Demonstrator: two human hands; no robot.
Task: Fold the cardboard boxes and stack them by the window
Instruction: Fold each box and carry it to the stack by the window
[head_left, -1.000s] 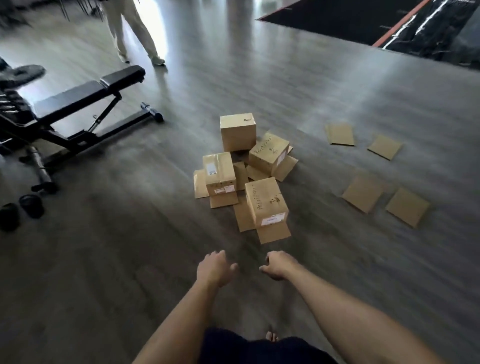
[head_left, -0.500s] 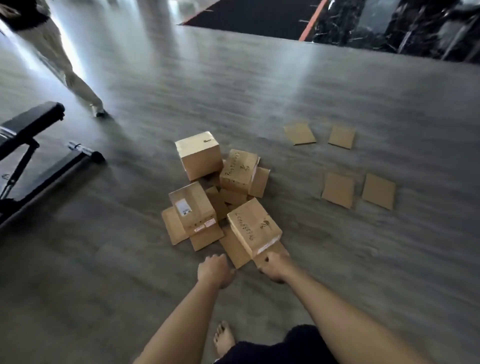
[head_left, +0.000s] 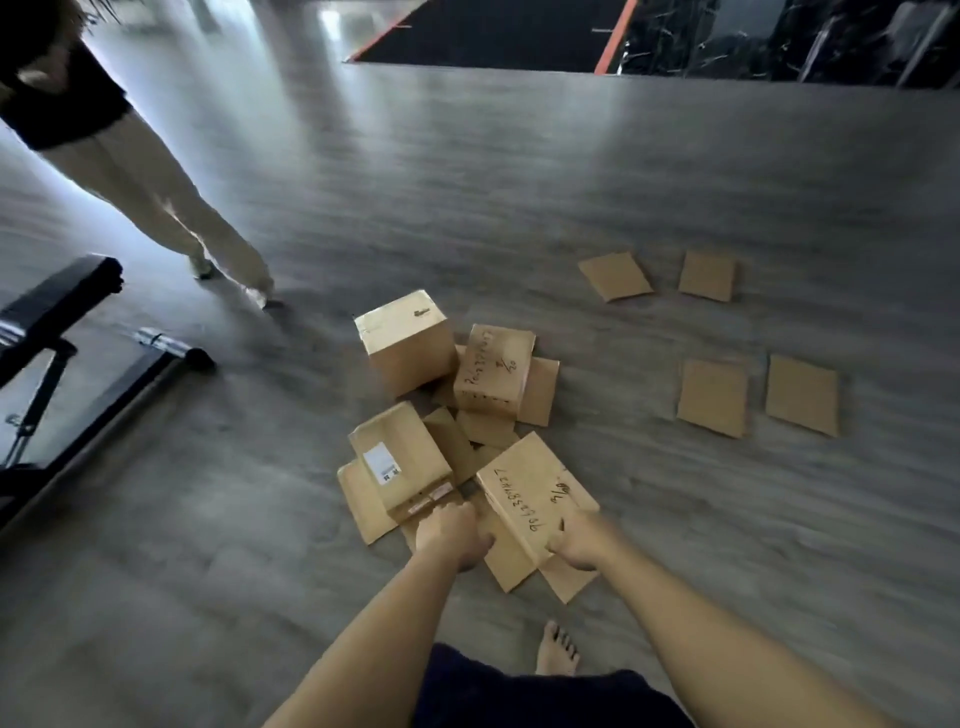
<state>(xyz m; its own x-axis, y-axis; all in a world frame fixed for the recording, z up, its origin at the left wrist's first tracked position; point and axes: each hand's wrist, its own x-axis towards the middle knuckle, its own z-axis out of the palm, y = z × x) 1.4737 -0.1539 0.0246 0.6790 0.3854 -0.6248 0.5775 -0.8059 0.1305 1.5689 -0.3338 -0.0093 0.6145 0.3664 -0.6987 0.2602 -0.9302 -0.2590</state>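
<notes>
Seen from above, looking down at a grey wood floor (head_left: 519, 182). Straight ahead of both arms, a loose pile of brown cardboard boxes, flaps splayed. Nearest: a box with handwritten digits (head_left: 530, 493), long axis slanting from near-right to far-left, lying directly between the hands. Right hand (head_left: 582, 543) at its near right corner, fingers curled over the edge, apparently gripping. Left hand (head_left: 451, 535) at its left side, beside a labelled box (head_left: 400, 460), fingers curled under and out of sight; holding anything or not, cannot tell. Right hand probably better placed to lift. Four flat cardboard sheets (head_left: 711, 397) well apart, to the right. No window visible.
</notes>
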